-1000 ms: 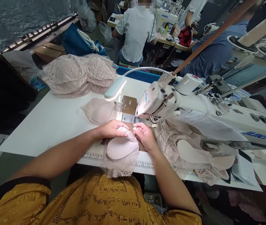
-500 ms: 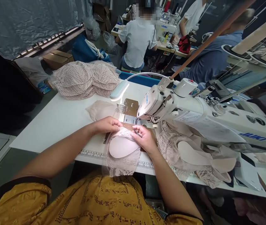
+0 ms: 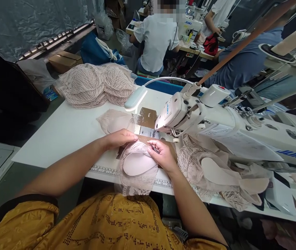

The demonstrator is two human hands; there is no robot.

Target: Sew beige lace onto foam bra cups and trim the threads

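Note:
At the table's front edge lies a pale pink lace bra cup piece (image 3: 137, 164), its smooth oval pad facing up and its lace hanging over the printed ruler strip. My left hand (image 3: 122, 138) pinches the far edge of the lace, thumb against fingers. My right hand (image 3: 163, 155) is closed around a slim metal tool (image 3: 153, 148), too small to tell whether tweezers or snips. Its fingers also rest at the lace's right edge. Just beyond both hands are the needle area and metal plate (image 3: 146, 132) of the white sewing machine (image 3: 174, 111).
A tall stack of lace cups (image 3: 98, 85) stands at the back left. A sheer pale piece (image 3: 115, 121) lies left of the needle. More lace and pads (image 3: 215, 172) are heaped under the machine arm. A lamp (image 3: 136, 99) overhangs the plate. Beyond the table sits a co-worker (image 3: 155, 41).
The view has shifted slightly, so the machine appears a little farther right. Both hands keep their grip, and the lace piece stays in nearly the same place.

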